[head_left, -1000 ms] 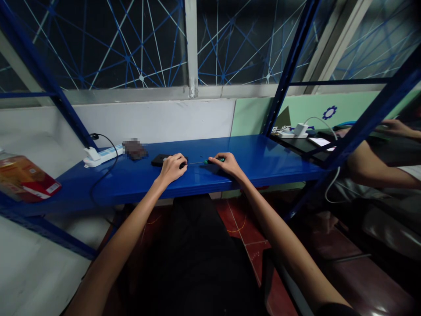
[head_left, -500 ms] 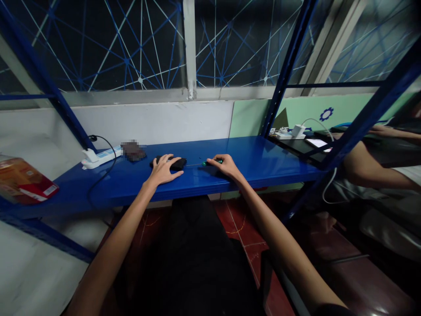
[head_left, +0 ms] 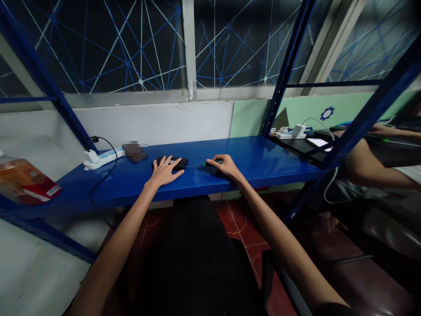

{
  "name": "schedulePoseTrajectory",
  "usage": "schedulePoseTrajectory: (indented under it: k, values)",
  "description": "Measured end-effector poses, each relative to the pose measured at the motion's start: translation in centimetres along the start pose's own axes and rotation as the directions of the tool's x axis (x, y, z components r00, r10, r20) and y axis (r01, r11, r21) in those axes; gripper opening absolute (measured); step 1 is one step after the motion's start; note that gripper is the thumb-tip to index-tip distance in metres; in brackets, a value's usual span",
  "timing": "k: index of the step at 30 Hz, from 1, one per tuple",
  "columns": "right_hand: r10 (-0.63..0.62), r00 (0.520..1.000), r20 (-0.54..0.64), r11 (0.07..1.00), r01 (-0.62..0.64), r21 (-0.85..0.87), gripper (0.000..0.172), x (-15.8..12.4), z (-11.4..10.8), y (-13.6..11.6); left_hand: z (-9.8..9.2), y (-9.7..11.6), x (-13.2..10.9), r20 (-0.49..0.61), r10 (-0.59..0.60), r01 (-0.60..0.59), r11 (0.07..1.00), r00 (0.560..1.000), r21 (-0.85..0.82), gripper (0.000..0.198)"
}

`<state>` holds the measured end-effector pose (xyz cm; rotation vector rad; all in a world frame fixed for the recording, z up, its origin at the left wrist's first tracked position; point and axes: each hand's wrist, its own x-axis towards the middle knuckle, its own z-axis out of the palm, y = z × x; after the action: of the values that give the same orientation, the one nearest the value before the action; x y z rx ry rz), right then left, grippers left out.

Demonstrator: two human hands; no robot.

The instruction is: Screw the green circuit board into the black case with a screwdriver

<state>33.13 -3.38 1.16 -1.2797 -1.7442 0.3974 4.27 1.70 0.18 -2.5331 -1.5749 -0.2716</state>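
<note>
Green and slim-shafted, a tool sits pinched in fingers of the right hand, pointing toward the left hand, whose wide-spread fingers lie over a black device on the bench.

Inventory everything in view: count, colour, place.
Flat device: 1, black, desk centre-left
Tool: 1, green-handled, right of device
Desk: 1, blue, centre
Power strips: 2, white, left, right
Cable: 1, black, by left strip
Blurred item: 1, brown, by left strip
Package: 1, orange-red, desk's left end
Charger: 1, white, right strip
Frame: 1, blue, around desk
Windows: several, dark, behind
Floor: 1, red, below
Co-worker: 1, white-sleeved, far right
Forearms: 2, bare, foreground
Left grip: 1, bare, on device
Right grip: 1, bare, around tool
</note>
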Motion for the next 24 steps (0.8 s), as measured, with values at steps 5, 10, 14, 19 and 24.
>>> schedulePoseTrajectory:
  k: [5, 10, 14, 19, 24]
  values:
    - [0.007, 1.000, -0.004, 1.000, -0.007, 0.005, 0.055, 0.05, 0.06, 0.11, 0.10, -0.04, 0.07, -0.010, 0.015, -0.015, 0.999, 1.000, -0.033, 0.073]
    - [-0.001, 1.000, -0.006, 1.000, 0.001, -0.005, 0.056, 0.09, 0.12, 0.09, 0.30, -0.23, 0.18, -0.024, 0.027, -0.029, 0.997, 0.999, -0.071, 0.073]
    - [-0.008, 1.000, 0.001, 1.000, 0.008, -0.008, 0.054, 0.07, 0.10, -0.02, 0.33, -0.23, 0.21, -0.012, 0.025, -0.025, 0.997, 1.000, -0.078, 0.074]
    - [-0.016, 1.000, 0.004, 1.000, 0.016, -0.007, 0.054, 0.03, 0.07, 0.09, 0.38, -0.22, 0.22, -0.002, 0.023, -0.023, 0.996, 1.000, -0.080, 0.074]
    - [-0.032, 0.999, 0.006, 0.999, 0.032, -0.007, 0.056, -0.11, -0.06, 0.06, 0.27, -0.15, 0.21, 0.017, 0.016, -0.014, 0.996, 1.000, -0.086, 0.076]
